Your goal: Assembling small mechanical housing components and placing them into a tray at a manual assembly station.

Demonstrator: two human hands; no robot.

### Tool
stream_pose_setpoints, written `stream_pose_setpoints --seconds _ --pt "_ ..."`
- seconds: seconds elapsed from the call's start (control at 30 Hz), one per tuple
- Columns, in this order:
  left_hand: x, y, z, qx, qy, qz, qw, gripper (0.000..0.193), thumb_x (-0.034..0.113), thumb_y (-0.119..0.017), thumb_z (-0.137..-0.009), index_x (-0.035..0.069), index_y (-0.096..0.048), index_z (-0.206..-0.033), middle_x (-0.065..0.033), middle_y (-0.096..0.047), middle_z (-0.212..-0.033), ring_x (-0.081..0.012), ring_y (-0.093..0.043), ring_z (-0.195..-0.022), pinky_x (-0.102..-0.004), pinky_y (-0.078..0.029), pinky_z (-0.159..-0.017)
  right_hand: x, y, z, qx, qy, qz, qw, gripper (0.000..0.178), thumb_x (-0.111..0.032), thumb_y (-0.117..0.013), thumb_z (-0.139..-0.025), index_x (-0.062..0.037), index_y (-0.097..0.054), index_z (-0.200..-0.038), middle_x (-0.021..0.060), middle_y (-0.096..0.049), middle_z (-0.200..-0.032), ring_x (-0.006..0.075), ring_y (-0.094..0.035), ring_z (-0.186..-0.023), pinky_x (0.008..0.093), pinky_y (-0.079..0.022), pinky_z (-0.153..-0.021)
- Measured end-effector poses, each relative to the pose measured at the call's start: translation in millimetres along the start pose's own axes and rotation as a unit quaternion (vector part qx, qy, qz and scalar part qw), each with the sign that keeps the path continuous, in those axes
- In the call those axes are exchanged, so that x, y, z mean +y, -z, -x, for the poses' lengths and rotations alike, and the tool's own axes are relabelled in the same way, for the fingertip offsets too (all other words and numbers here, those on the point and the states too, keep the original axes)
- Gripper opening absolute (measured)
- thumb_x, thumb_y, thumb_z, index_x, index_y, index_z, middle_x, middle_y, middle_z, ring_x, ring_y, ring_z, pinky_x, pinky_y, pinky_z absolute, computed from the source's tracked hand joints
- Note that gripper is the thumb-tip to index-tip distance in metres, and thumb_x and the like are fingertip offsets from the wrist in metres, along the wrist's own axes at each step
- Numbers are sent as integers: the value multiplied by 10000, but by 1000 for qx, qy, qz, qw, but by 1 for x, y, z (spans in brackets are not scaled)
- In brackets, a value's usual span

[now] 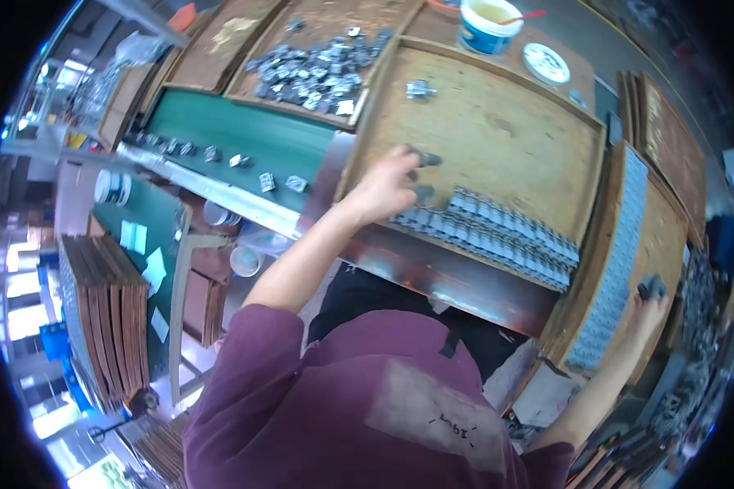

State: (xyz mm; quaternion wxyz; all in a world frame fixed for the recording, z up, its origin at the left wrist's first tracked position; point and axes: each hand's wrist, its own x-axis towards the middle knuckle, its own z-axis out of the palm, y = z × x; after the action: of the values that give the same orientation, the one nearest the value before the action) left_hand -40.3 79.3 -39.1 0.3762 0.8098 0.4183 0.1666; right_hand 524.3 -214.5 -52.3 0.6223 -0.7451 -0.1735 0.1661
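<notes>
My left hand [387, 186] is over the left side of a shallow wooden tray [497, 114], thumb and fingers apart, with dark coverings on the fingertips. Just beside it, rows of small grey metal parts [489, 232] line the tray's near edge. One loose metal piece [420, 90] lies near the far left corner. Out to the right, my right hand [649, 308] hangs over a second wooden tray [659, 228]; its dark-tipped fingers are small and blurred, so any held item cannot be made out. Along that tray's left side runs a band of similar parts [612, 261].
A green conveyor belt [245, 130] with several spaced parts [239, 160] runs at left. Behind it sits a tray heaped with metal pieces [314, 73]. At the back stand a white-and-blue bucket [489, 33] and a round dish [546, 63]. Stacked boards [106, 310] are at lower left.
</notes>
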Motion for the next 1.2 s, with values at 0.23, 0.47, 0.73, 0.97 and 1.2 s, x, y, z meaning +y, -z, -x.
stream_pose_setpoints --seconds 0.23,0.47,0.73,0.97,1.2 --pt "-92 73 70 124 350 -333 867 293 207 -592 -777 94 -660 -1039 -206 -708 -926 -383 -685 -870 -484 -540 -753 -51 -100 106 -94 -2 -185 978 320 -181 -532 -1030 -7 -566 -1297 88 -655 -1107 128 -619 -883 264 -525 -705" --pt "-89 69 81 194 269 -84 940 372 82 -577 -765 16 -636 -1126 -236 -693 -986 -360 -671 -966 -406 -529 -848 -56 -174 180 -215 -18 -138 967 340 -106 -643 -953 1 -566 -1267 94 -645 -1092 150 -653 -881 282 -578 -751" --pt "29 21 75 68 65 556 826 393 -53 -694 -832 22 -638 -1214 -25 -634 -1196 -149 -616 -1066 -295 -507 -914 -115 -244 277 -415 -42 -66 906 314 -63 -712 -868 -4 -598 -1155 37 -661 -923 119 -639 -728 261 -544 -631" --pt "63 -8 73 -90 -26 544 834 362 -4 -681 -879 6 -624 -1236 -42 -557 -1236 -175 -585 -1136 -320 -506 -954 -128 -248 280 -333 366 188 848 364 -151 -807 -759 25 -585 -987 138 -578 -821 313 -621 -701 394 -510 -595" --pt "87 -44 77 -67 -45 449 890 465 -132 -579 -851 28 -596 -1287 -67 -505 -1251 -180 -558 -1158 -298 -497 -943 -115 -238 281 -301 415 248 822 294 -46 -766 -701 42 -611 -935 148 -568 -841 330 -626 -747 408 -518 -615"
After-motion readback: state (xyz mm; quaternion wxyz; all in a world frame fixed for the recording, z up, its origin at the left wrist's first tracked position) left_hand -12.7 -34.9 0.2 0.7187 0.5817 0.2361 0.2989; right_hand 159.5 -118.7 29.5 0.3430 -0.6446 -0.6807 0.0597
